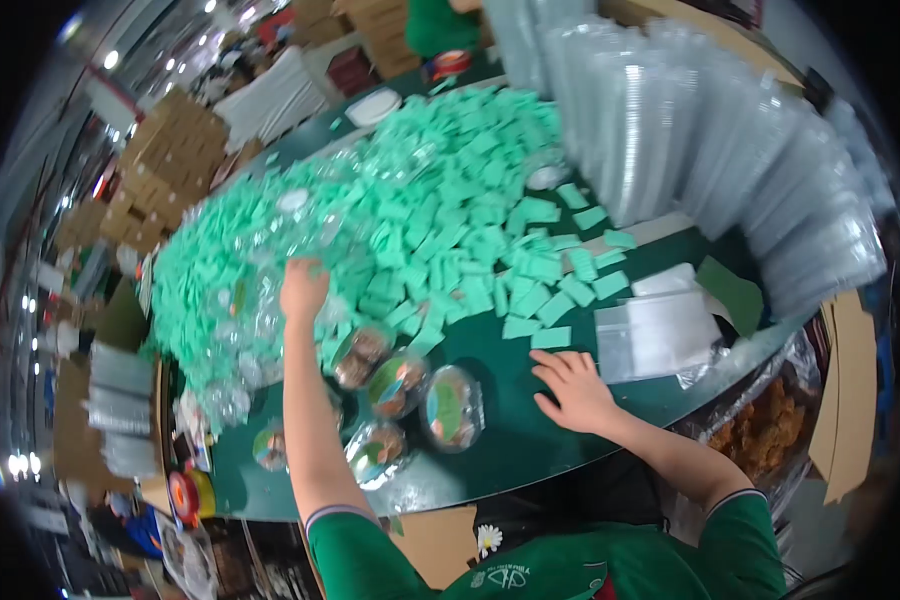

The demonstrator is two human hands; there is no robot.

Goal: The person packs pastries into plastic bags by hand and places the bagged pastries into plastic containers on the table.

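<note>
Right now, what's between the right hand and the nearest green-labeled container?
Just bare green tabletop separates the right hand and container in the head view.

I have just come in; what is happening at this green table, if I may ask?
A person works at the green table with both bare hands. The left hand is among clear plastic containers and heaped green cards; whether it grips anything is hard to tell. The right hand is open, close to one loose card. Several filled containers with green labels stand in front of the person.
</note>
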